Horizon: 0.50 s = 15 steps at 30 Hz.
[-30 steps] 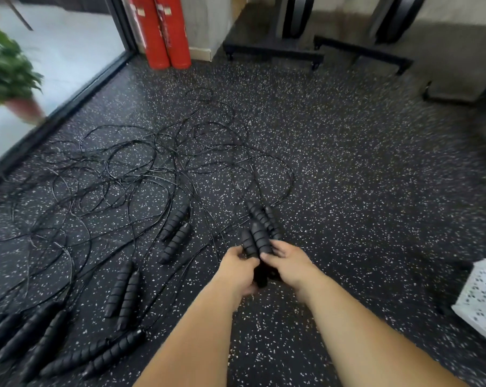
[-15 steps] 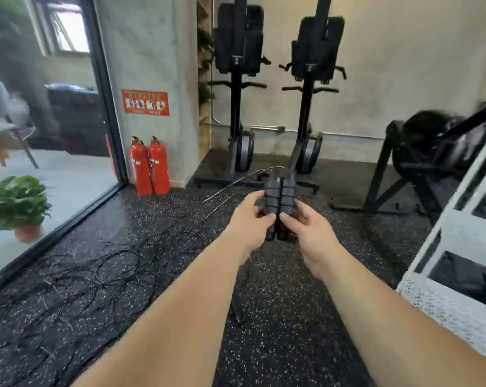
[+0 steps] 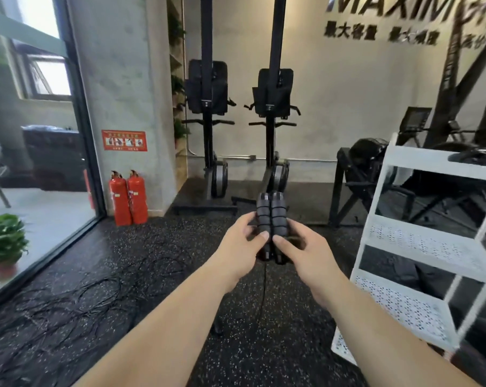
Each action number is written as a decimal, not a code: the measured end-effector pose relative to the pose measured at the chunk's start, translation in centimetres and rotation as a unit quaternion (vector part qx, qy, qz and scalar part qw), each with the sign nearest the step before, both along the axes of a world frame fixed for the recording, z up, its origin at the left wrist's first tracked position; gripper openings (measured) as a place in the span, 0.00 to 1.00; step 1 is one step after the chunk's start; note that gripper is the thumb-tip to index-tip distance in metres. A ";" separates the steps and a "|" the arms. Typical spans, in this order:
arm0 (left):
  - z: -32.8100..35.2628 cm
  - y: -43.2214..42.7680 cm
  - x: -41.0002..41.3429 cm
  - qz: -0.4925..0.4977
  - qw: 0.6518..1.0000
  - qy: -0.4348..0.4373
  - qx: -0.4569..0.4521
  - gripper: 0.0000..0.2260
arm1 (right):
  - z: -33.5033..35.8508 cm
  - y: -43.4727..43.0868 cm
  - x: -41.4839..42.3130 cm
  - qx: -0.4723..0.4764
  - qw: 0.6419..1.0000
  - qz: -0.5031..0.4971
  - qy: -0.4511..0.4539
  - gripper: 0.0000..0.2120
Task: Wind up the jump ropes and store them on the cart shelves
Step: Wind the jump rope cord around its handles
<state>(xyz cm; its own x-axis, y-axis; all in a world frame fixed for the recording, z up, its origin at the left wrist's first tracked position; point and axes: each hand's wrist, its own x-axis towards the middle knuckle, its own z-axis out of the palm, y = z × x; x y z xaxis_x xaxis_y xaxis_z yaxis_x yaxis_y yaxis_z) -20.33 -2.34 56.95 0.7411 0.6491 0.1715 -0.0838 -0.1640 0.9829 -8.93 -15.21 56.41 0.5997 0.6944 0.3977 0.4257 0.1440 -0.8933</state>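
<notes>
Two black ribbed jump rope handles (image 3: 272,216) are held upright, side by side. They are gripped by the left hand (image 3: 243,244) and the right hand (image 3: 303,252), with thumbs pressed on the front. A thin cord (image 3: 264,289) is seen hanging below. A white cart (image 3: 420,247) stands near, to the right. Tangled ropes (image 3: 69,303) are spread on the floor at left.
</notes>
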 end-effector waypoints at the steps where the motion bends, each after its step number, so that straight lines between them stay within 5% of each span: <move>1: -0.6 0.0 -0.1 -0.001 1.000 0.007 -0.011 0.21 | -0.6 -0.1 0.1 -0.010 1.000 0.008 0.003 0.16; 8: -5.6 1.3 -0.4 -0.019 0.993 0.060 -0.100 0.20 | -5.3 0.6 1.8 -0.083 0.993 0.058 0.067 0.16; 15: -13.4 2.7 0.8 -0.006 0.981 0.167 -0.098 0.20 | -13.3 2.5 3.2 -0.221 0.974 0.047 0.026 0.18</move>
